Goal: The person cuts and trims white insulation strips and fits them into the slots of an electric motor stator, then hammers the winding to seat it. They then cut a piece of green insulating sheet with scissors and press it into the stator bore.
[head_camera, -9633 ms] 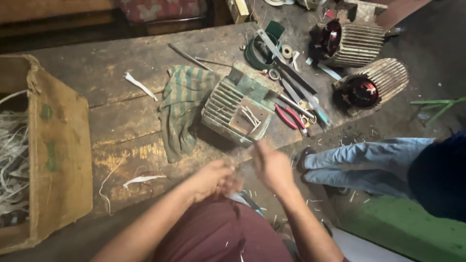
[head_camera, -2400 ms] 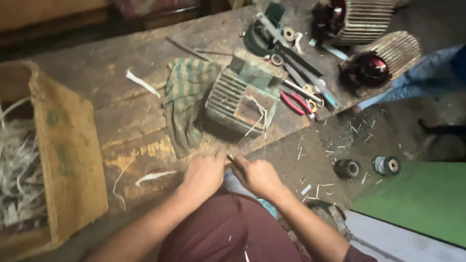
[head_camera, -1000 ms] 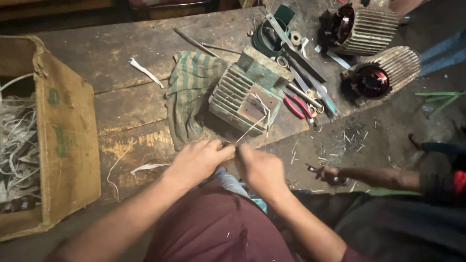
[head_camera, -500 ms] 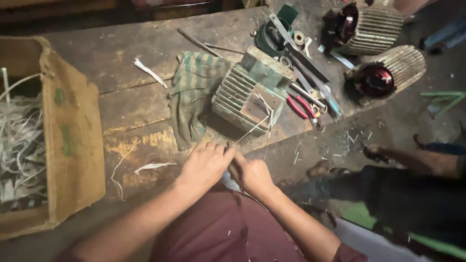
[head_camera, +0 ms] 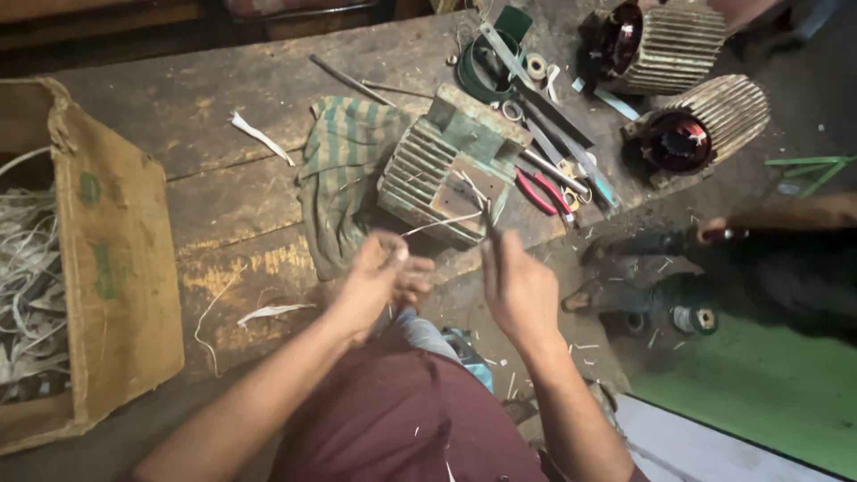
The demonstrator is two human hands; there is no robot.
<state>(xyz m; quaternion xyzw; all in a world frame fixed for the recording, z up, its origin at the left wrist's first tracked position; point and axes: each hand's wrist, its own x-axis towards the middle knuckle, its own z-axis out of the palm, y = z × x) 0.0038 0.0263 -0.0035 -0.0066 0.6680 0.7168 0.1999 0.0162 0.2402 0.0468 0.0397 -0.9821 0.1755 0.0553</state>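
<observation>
My left hand is closed on the near end of a thin white strip that runs up toward the green finned motor housing on the wooden workbench. To its right, my right hand grips a thin dark tool whose tip points at the housing's open face. Both hands hover just in front of the housing, a short gap between them. A green striped cloth lies under and to the left of the housing.
Red-handled pliers and several hand tools lie right of the housing. Two more finned motor housings sit far right. A cardboard box of white strips stands left. Another person's arm reaches in at right, above small spools.
My hands have drawn apart and risen toward the housing, with the white strip now stretched out from my left hand. The other person's arm has shifted higher at the right.
</observation>
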